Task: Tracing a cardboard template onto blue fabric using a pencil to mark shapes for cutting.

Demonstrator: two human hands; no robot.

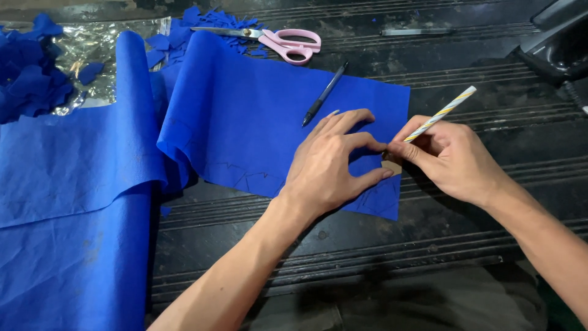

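Note:
A long sheet of blue fabric (245,110) lies over a dark grooved table, with faint drawn outlines along its near edge. My left hand (334,162) presses flat on the fabric's right end, fingers spread around a small tan template (392,167) that is mostly hidden. My right hand (450,156) grips a striped pencil (444,112) with its tip down at the template's edge, beside my left fingertips.
A dark pen (323,95) lies on the fabric just beyond my left hand. Pink-handled scissors (278,40) rest at the back among blue scraps (27,67) and a clear plastic bag (92,46). A black object (557,43) sits at the far right corner.

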